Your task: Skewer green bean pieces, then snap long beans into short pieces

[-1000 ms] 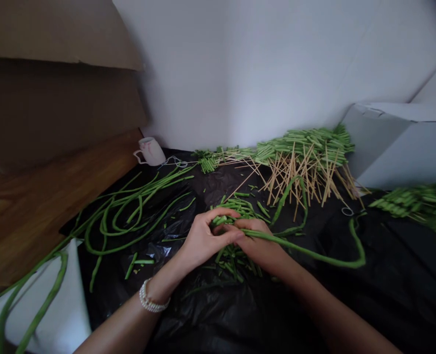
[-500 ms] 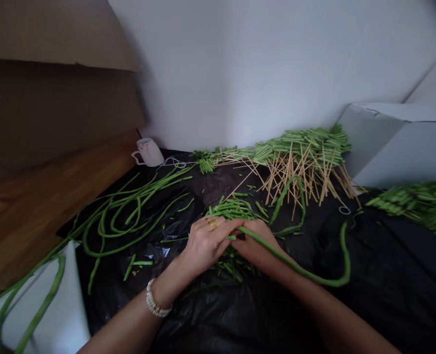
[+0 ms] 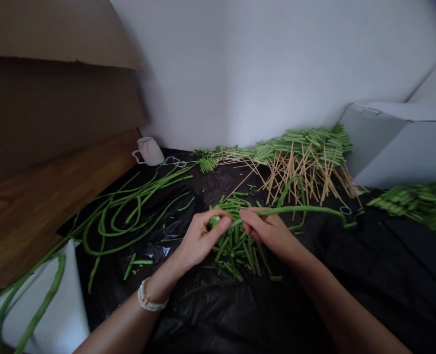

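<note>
My left hand [image 3: 202, 237] pinches a short green bean piece [image 3: 215, 221] between thumb and fingers. My right hand [image 3: 268, 229] is closed on a long green bean [image 3: 306, 210] that runs off to the right over the black plastic sheet [image 3: 387, 275]. Both hands hover just above a heap of short cut bean pieces [image 3: 236, 246]. A pearl bracelet [image 3: 148, 301] is on my left wrist.
Uncut long beans [image 3: 129, 216] sprawl at left. Skewered bean bundles on wooden sticks [image 3: 306, 157] lie at the back, more of them [image 3: 417, 204] at right. A white mug [image 3: 149, 150] stands by the wall. A white box [image 3: 402, 142] is at right, a wooden surface [image 3: 37, 196] at left.
The long bean's free end swung from low at the right up to lie level above the sheet. My hands drew slightly apart, the left now holding a short piece.
</note>
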### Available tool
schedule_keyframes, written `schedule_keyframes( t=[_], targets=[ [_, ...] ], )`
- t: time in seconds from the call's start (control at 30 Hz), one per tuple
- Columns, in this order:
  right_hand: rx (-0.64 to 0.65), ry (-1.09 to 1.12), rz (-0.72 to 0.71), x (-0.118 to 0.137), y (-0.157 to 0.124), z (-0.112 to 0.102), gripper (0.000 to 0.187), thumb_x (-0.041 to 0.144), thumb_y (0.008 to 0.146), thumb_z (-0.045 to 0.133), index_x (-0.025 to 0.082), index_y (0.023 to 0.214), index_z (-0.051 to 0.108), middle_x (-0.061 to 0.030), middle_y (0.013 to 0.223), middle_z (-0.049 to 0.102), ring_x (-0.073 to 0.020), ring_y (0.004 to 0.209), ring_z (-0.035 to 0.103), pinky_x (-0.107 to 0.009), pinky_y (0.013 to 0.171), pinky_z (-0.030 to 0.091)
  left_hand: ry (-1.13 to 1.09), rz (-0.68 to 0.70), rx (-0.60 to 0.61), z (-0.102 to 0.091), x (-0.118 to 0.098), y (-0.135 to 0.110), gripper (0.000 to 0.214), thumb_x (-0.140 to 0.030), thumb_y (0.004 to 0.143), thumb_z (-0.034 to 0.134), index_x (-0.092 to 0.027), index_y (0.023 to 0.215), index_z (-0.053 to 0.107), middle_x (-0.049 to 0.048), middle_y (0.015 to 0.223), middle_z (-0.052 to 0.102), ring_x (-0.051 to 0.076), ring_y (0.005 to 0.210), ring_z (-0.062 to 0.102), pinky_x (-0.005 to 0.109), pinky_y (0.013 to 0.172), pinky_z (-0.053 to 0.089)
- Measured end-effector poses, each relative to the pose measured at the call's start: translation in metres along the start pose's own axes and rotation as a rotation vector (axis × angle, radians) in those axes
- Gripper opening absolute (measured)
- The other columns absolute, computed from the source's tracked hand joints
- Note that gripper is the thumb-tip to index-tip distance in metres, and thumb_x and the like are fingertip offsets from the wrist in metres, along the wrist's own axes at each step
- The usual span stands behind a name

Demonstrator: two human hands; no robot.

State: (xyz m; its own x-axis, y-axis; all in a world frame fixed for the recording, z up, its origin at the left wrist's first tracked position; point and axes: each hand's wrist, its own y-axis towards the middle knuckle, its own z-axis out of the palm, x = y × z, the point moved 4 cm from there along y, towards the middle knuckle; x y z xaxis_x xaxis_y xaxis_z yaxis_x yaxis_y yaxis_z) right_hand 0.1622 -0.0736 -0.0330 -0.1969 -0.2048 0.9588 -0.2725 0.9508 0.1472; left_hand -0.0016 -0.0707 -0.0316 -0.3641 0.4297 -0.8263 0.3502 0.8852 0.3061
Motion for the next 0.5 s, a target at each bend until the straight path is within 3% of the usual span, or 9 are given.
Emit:
schedule_keyframes(
  t=[0.13,0.23,0.37,0.5],
  targets=[
    [-0.025,-0.092,-0.020,0.000,0.000,0.006,0.040,0.030,0.093,0.045,0.020,0.054,0.045,0.0043,0.051,0.042,-0.0115,0.053,0.044,-0.026,0.054,0.033,0.091,0.003,-0.119,-0.005,0.001,-0.001,0.036,-0.043,0.098,0.039,-0.016,0.093,0.062,0.0022,0.078,0.064,0.015,0.073,0.059,0.027,0.070,0.047],
    [-0.066,-0.166,-0.069,0.004,-0.001,0.009,0.037,0.028,0.092,0.046,0.020,0.055,0.048,0.0031,0.056,0.049,-0.0125,0.058,0.048,-0.027,0.058,0.036,0.234,0.116,0.008,0.004,-0.001,-0.001,0.028,-0.041,0.097,0.044,-0.017,0.097,0.060,0.0045,0.087,0.066,0.018,0.081,0.061,0.029,0.075,0.047],
    [-0.047,-0.152,-0.126,0.004,-0.002,0.013,0.030,0.028,0.093,0.045,0.020,0.070,0.063,0.0000,0.072,0.065,-0.0151,0.071,0.059,-0.028,0.068,0.043,0.348,0.246,0.124,0.014,-0.003,-0.002,0.021,-0.036,0.095,0.051,-0.017,0.097,0.061,0.0073,0.092,0.067,0.021,0.088,0.062,0.033,0.080,0.048],
    [-0.075,-0.157,-0.109,-0.002,-0.003,0.012,0.033,0.037,0.092,0.049,0.020,0.067,0.061,0.0001,0.066,0.062,-0.0151,0.067,0.056,-0.028,0.063,0.043,0.355,0.263,0.163,0.016,-0.005,-0.004,0.021,-0.031,0.097,0.047,-0.017,0.105,0.061,0.0090,0.099,0.069,0.022,0.091,0.064,0.034,0.082,0.049]
  ],
)
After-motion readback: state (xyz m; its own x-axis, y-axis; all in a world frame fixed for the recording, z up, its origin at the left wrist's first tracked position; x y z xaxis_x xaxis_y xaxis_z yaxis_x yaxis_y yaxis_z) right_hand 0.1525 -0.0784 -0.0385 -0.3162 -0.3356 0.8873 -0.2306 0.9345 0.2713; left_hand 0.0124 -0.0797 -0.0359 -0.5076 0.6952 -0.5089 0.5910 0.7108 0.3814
